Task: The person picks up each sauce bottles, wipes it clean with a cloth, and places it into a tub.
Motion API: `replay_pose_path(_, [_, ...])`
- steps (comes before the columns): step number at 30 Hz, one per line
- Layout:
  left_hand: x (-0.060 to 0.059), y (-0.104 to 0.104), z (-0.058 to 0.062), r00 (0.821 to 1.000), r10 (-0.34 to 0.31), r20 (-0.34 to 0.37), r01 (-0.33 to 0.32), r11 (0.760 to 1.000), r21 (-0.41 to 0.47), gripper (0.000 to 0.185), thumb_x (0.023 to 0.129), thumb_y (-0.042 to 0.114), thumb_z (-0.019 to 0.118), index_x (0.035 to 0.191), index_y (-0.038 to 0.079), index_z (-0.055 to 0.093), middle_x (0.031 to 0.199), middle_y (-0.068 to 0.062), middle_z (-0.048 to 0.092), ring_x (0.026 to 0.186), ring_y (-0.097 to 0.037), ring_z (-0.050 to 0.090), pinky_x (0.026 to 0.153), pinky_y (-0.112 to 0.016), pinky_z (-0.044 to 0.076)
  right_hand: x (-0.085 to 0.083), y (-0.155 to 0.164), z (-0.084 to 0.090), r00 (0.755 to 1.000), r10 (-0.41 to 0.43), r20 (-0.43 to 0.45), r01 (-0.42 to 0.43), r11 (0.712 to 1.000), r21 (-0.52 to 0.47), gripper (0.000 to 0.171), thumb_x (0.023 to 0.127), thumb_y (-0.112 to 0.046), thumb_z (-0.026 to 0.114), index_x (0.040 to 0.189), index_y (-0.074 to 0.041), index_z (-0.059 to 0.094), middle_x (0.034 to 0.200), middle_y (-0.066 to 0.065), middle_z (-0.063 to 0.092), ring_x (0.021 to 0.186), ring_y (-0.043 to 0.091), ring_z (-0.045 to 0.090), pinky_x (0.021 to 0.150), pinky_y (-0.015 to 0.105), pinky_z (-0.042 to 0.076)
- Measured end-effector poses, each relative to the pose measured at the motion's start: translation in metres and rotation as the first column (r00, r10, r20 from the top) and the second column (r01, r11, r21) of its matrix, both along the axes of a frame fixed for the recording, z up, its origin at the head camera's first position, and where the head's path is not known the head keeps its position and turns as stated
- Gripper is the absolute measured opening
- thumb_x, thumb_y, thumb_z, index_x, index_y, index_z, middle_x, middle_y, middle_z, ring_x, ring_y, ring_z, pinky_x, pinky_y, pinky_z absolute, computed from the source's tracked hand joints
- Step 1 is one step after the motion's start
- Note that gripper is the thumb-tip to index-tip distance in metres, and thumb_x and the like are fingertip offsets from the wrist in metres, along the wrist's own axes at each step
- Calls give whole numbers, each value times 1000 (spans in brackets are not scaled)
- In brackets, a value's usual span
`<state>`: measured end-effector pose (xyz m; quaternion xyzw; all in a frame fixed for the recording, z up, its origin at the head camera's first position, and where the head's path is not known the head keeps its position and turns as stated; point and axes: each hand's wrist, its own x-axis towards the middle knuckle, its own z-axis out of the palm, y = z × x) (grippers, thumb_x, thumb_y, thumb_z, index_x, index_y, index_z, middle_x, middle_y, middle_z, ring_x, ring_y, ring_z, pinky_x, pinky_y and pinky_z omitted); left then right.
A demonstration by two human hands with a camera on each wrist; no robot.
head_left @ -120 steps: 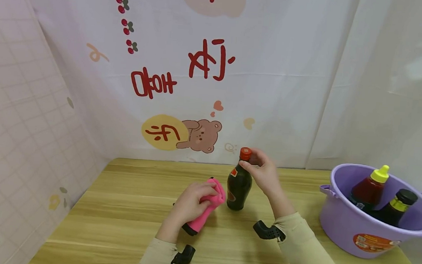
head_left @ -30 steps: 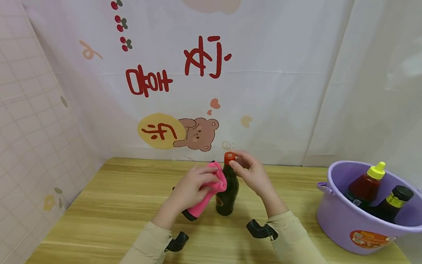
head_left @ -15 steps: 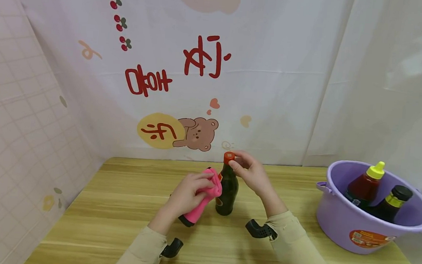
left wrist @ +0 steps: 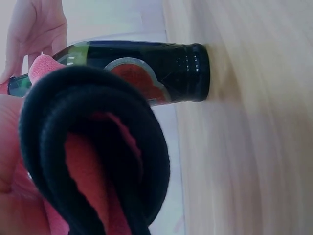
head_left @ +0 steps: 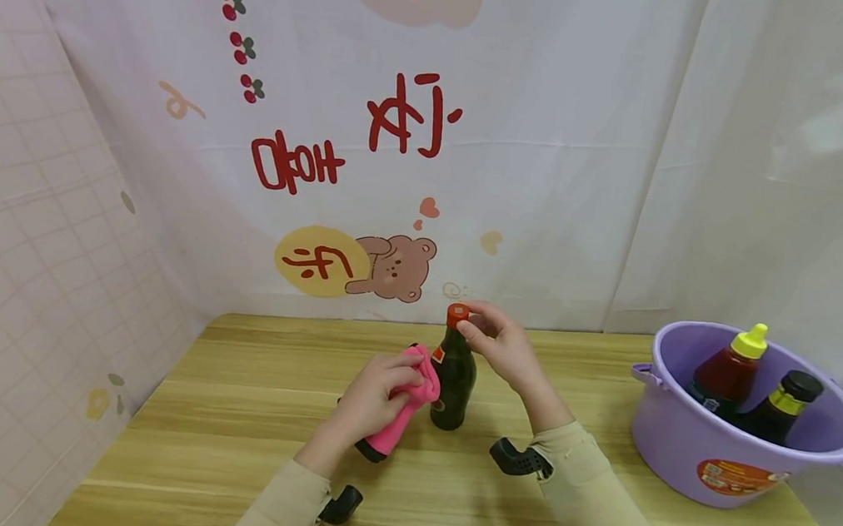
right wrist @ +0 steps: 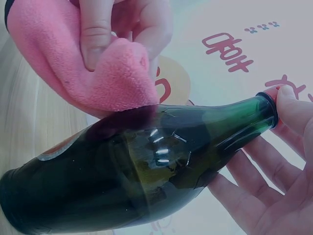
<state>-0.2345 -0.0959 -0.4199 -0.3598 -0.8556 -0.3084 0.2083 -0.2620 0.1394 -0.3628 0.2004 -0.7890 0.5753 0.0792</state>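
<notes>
A dark green glass bottle (head_left: 453,383) with a red cap (head_left: 458,314) stands upright on the wooden table (head_left: 243,414). My right hand (head_left: 493,344) pinches the cap and neck from the right. My left hand (head_left: 376,393) grips a folded pink cloth (head_left: 409,404) with a black edge and presses it against the bottle's left side. In the right wrist view the cloth (right wrist: 98,73) lies on the bottle's shoulder (right wrist: 146,166). The left wrist view shows the cloth (left wrist: 93,161) close up, with the bottle (left wrist: 151,73) behind it.
A purple plastic tub (head_left: 685,436) stands at the right end of the table. Inside it are a red sauce bottle with a yellow cap (head_left: 731,374) and a dark bottle with a black cap (head_left: 781,407). A printed white curtain (head_left: 417,146) hangs behind the table.
The left hand with the pink cloth has slid down the bottle's side from near the neck to the middle of the body. The right hand keeps its hold on the cap.
</notes>
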Motion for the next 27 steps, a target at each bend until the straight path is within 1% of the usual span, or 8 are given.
replay_pose_path(5, [2,1,-3,1000,-3,-9,3,1000,3,20,79,-2,80,90,14,75,113,-2,70,113,-27,60,92,-44,48,1,0,0,1000,0,6,0,1000,0,41,96,-22,67,133,-5,59,110,19,67,97,31,65,81,42,57])
replay_pose_path(10, [4,1,-7,1000,3,2,-3,1000,-13,17,80,0,79,90,14,75,117,-4,70,115,-26,60,90,-43,48,1,0,0,1000,-9,1,9,1000,9,41,96,-22,67,133,-5,59,109,18,67,95,30,65,81,41,57])
replay_pose_path(13, [3,1,-10,1000,-6,-14,6,1000,-23,17,80,0,79,91,13,75,119,-7,69,119,-25,59,90,-42,48,1,-1,0,1000,-11,-2,11,1000,6,41,96,-22,67,132,-5,60,109,17,67,95,30,65,81,40,57])
replay_pose_path(17, [3,2,-17,999,-14,-40,12,999,-37,18,79,-2,79,90,12,74,113,-6,71,118,-24,61,89,-42,48,1,-1,0,1000,-8,-1,8,1000,2,41,96,-21,67,132,-5,60,108,17,68,95,30,65,81,40,57])
replay_pose_path(23, [4,4,-23,1000,-3,-12,2,998,-62,19,80,-2,77,91,12,75,109,-3,72,119,-24,60,93,-44,49,0,-1,-1,1000,-3,7,3,1000,-8,40,96,-20,67,132,-5,60,109,18,67,95,31,64,81,42,57])
replay_pose_path(27, [4,6,-26,1000,3,-3,-3,995,-99,19,80,-2,78,91,14,74,107,-2,72,112,-23,63,87,-40,50,-1,-2,-1,1000,-6,9,6,1000,-10,39,96,-20,67,132,-5,60,109,18,67,96,31,65,81,41,57])
